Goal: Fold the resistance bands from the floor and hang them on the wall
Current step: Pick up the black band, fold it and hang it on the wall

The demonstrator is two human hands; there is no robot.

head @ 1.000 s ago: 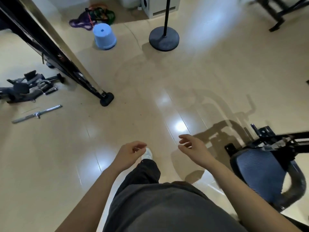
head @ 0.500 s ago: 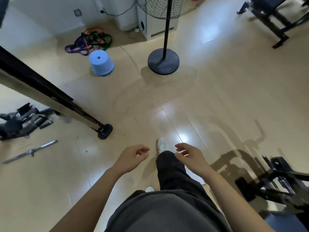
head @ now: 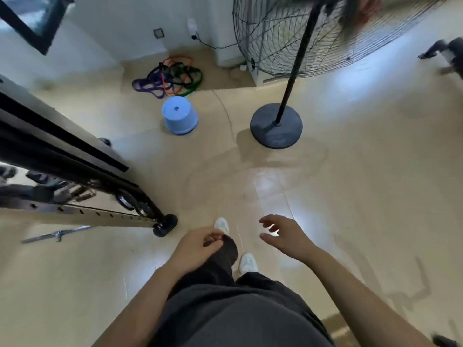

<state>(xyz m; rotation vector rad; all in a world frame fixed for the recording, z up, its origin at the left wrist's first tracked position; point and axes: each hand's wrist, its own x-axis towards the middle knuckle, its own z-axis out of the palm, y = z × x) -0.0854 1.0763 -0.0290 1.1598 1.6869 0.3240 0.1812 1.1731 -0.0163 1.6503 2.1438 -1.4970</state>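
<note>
Resistance bands (head: 170,77) lie heaped behind blue stool (head: 180,117) near fan (head: 275,127); left hand (head: 198,246), right hand (head: 288,236) fingers (head: 266,219) loose, empty

Stool (head: 180,115) as marker. Bands (head: 170,77) lie on the floor (head: 350,196) just behind it, near the wall (head: 112,28). Fan base (head: 275,126) stands to its right, apart. Rack foot (head: 165,225) sits nearer me and slightly left, with the bar (head: 57,234) further left. My left hand (head: 198,246) and right hand (head: 285,236) are well in front of it.

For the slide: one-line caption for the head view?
Person, left hand and right hand empty, faces tangled coloured resistance bands on the floor beyond an upturned light-blue plastic bucket and black pedestal fan.
</note>
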